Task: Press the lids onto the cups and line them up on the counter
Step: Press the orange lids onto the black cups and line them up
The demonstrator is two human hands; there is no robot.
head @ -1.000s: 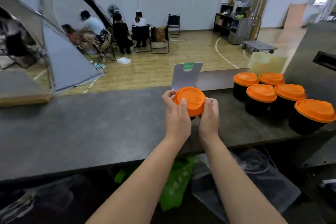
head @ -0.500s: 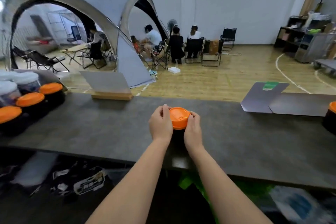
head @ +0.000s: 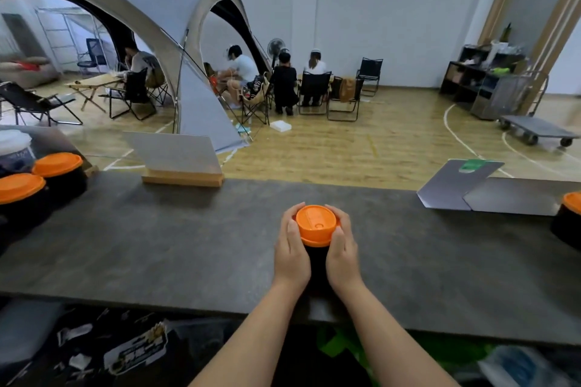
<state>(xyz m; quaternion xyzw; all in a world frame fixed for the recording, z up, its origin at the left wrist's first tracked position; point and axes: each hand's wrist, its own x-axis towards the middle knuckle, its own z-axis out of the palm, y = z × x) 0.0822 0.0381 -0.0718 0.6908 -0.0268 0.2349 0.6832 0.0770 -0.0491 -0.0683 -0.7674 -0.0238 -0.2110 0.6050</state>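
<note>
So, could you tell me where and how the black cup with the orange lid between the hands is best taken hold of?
Probably by the black cup wall just below the orange lid, coming in from both sides as the left hand and right hand do now. It stands upright on the counter, and its round wall suits wrapping fingers; the lid's overhanging rim stops an upward slip.

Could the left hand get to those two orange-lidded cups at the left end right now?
Probably not yet: the left hand is gripping the middle cup, though bare counter lies between it and the two cups.
</note>
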